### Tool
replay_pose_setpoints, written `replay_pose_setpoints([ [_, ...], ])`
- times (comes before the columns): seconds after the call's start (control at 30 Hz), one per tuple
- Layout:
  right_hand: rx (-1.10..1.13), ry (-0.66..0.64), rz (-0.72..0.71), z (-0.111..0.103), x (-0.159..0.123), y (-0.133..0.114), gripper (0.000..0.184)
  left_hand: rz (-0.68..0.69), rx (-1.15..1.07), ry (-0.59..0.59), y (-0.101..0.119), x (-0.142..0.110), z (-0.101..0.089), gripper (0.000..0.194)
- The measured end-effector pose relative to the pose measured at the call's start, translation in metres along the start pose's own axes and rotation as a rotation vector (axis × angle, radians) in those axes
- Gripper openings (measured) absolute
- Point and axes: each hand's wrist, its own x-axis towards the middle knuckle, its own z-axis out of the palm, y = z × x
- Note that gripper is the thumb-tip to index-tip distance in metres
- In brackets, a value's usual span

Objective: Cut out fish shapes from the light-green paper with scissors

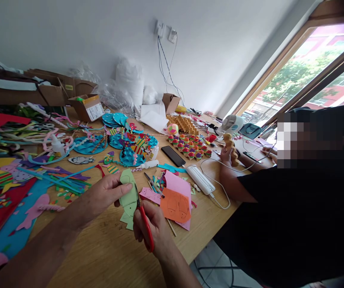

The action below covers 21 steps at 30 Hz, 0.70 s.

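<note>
Reading the clock from the green paper, the person's left hand [107, 191] comes in from eight o'clock, its thumb pressed flat on a pale-green paper piece with pencilled fish-like lines [129, 196] and its fingers curled behind, a closed pinch; the right hand [149, 224], at five o'clock, is curled around the handles of a pair of red-handled scissors [148, 230], whose dark blades lie along the paper's right edge; the green paper is held up over the near part of the light wooden table [90, 248]; a flat orange paper sheet with drawn outlines [176, 206] lies at three to four o'clock, partly over a larger pink paper sheet [180, 186]; a black rectangular phone [172, 156] rests near two o'clock, with a long white plastic power strip [200, 179] near three; further off, between two and three, a co-worker's hand [226, 156] grips a wavy brown cardboard strip [231, 150].
</note>
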Motion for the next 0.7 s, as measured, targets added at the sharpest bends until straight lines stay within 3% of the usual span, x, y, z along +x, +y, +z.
replay_pose_setpoints([
  [0.4, -0.046, -0.015, -0.015, -0.0027, -0.0024, -0.0006, 0.048, -0.011, -0.018, -0.017, -0.005, 0.0013, -0.0022, 0.023],
  [0.7, -0.062, -0.011, -0.016, -0.0024, -0.0022, 0.0008, 0.039, -0.038, 0.014, -0.056, -0.003, 0.0005, -0.0031, 0.023],
])
